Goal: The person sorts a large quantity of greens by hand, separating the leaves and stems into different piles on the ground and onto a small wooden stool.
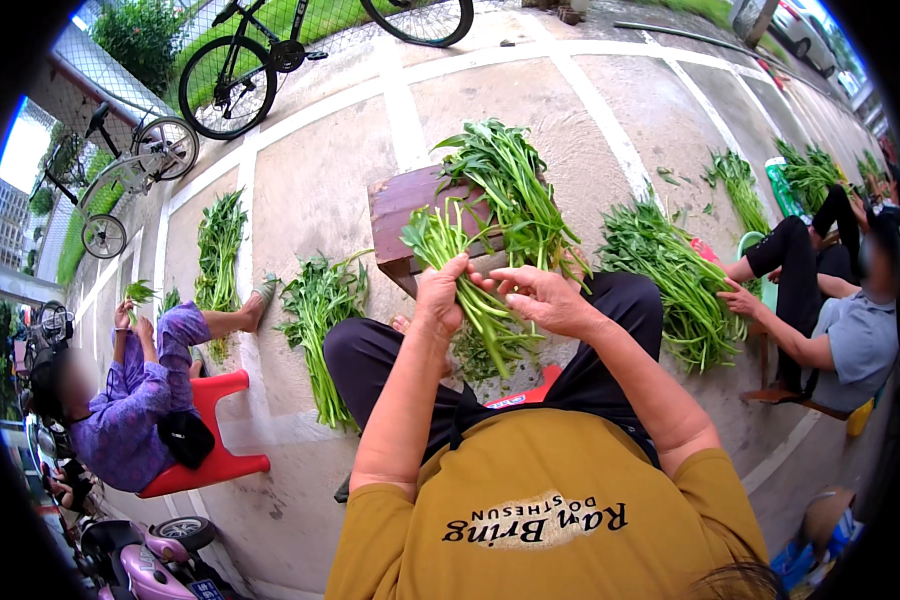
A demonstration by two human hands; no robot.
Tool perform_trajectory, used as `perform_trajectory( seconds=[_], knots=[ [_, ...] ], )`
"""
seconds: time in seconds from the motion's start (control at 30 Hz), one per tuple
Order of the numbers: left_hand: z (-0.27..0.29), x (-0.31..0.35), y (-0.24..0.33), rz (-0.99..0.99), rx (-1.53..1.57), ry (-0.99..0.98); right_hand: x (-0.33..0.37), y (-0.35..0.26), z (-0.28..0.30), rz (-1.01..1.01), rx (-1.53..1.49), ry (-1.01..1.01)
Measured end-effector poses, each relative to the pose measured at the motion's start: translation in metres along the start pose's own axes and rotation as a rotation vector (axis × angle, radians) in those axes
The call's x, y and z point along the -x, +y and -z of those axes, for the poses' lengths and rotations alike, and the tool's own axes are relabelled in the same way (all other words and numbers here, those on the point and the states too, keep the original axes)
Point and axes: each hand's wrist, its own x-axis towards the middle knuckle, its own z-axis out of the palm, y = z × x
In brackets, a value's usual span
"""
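Note:
My left hand (443,298) is closed around a bunch of leafy green stems (476,318) that looks like water spinach, its leafy ends pointing away from me. Just to the right hovers my right hand (547,300), fingers apart and half curled beside the stems; I see nothing held in it. Beyond both hands stands a low brown wooden box (402,205). A larger heap of the same greens (505,185) lies over its right side and hangs toward my knee. Loose trimmings (485,355) are on the ground between my legs.
More piles of greens lie on the pavement, one left (320,310) and one right (660,280). A person in purple (135,415) sits on a red stool (220,400) at left; another in grey (850,340) sits at right, handling greens. A black bicycle (280,55) stands far off.

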Motion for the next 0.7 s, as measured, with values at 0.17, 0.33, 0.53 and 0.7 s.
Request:
perform_trajectory(
  seconds=[0.17,0.33,0.53,0.7],
  knots=[
    [-0.003,0.019,0.053,-0.082,-0.144,-0.202,0.01,0.017,0.016,-0.111,-0.274,0.186],
    [-0.022,0.041,0.087,-0.134,-0.377,-0.282,0.009,0.017,0.01,-0.083,-0.298,0.256],
    [-0.041,0.064,0.09,-0.143,-0.533,-0.312,0.008,0.003,0.006,0.004,-0.324,0.238],
    [-0.047,0.071,0.086,-0.141,-0.555,-0.326,0.008,-0.004,-0.001,0.025,-0.351,0.186]
  ],
)
